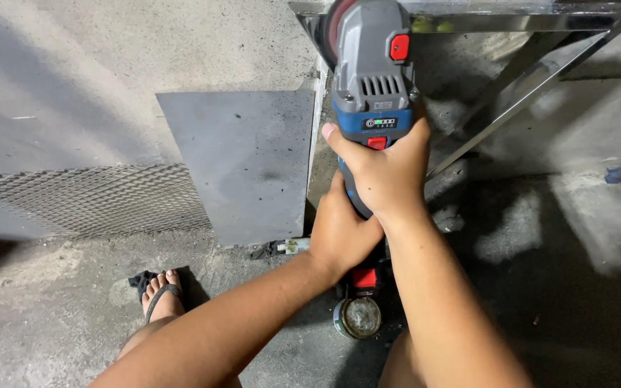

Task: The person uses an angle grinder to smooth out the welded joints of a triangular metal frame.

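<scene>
1. At twelve o'clock, the grinder [369, 86] meets the metal frame [526, 21].
2. My right hand [386, 172] wraps its body for steering.
3. My left hand [339, 233] clasps the rear, steadying it.

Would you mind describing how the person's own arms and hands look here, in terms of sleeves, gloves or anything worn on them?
Both forearms are bare right to the picture's lower edge, with no sleeves showing. The left hand and the right hand wear no gloves, and no watch, bracelet or ring shows on the visible sides. The nails appear short and unpainted. No markings or bandages are visible on either arm.
</scene>
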